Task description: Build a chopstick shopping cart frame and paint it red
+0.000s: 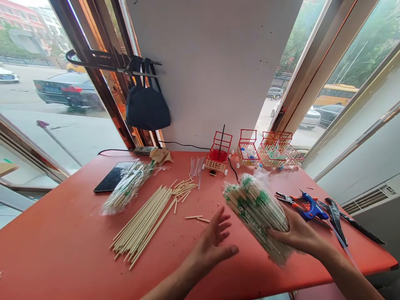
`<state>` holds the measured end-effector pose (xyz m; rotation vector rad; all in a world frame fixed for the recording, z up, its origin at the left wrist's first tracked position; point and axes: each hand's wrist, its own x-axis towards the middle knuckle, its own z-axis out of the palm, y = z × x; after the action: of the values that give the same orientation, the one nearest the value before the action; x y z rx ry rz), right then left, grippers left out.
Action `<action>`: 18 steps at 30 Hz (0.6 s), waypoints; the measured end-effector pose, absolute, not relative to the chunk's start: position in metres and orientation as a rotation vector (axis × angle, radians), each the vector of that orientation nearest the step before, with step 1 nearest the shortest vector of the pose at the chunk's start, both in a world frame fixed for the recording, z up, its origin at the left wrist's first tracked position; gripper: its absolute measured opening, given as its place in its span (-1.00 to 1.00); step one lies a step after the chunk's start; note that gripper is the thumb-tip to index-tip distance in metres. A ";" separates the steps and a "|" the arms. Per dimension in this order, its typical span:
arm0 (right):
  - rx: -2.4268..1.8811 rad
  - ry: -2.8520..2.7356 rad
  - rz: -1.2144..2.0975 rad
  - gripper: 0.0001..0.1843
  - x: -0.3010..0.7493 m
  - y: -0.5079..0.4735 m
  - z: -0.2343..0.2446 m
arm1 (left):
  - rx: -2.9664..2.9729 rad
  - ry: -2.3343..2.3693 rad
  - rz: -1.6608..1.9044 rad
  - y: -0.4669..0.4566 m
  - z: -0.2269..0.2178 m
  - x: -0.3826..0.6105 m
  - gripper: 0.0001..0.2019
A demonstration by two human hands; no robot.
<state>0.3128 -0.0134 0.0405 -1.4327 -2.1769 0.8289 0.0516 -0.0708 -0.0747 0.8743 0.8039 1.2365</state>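
My right hand (300,235) grips a thick bundle of paper- or plastic-wrapped chopsticks (254,206) with green print, tilted over the right half of the red table. My left hand (211,243) is empty, with its fingers spread, just left of that bundle and apart from it. To the left lies a fan of bare wooden sticks (145,223), and beyond its tip is a small heap of cut short pieces (184,188). Two more short pieces (196,218) lie beyond my left hand. A second bundle of wrapped chopsticks (126,189) rests farther left.
A dark tablet (112,179) lies partly under the left bundle. Small red-framed carts (217,156) stand along the back, near clear glue sticks (196,165). On the right are a blue glue gun (313,208), pliers (286,198) and a black-handled tool (336,216). A dark bag (148,106) hangs behind.
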 end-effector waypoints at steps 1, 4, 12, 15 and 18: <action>-1.411 -2.126 0.890 -0.44 0.301 -0.016 0.042 | 0.862 0.757 1.218 -0.075 -0.066 0.061 0.22; -1.384 -2.092 0.881 -0.40 0.255 -0.030 0.041 | 0.819 0.644 1.238 -0.083 -0.030 0.079 0.01; -1.141 -2.468 0.857 0.17 0.193 -0.057 0.056 | 0.463 0.875 1.339 -0.081 0.014 0.020 -0.30; -1.000 -2.542 0.956 0.11 0.194 -0.050 0.068 | 0.466 0.988 1.321 -0.079 0.030 -0.027 -0.25; -0.932 -2.489 1.046 -0.10 0.194 -0.035 0.060 | 0.607 1.149 1.333 -0.070 0.051 -0.080 -0.26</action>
<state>0.1937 -0.0355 0.0603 -0.9316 -2.4889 1.0457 -0.0796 -0.0698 0.0512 0.6072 1.1489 1.3332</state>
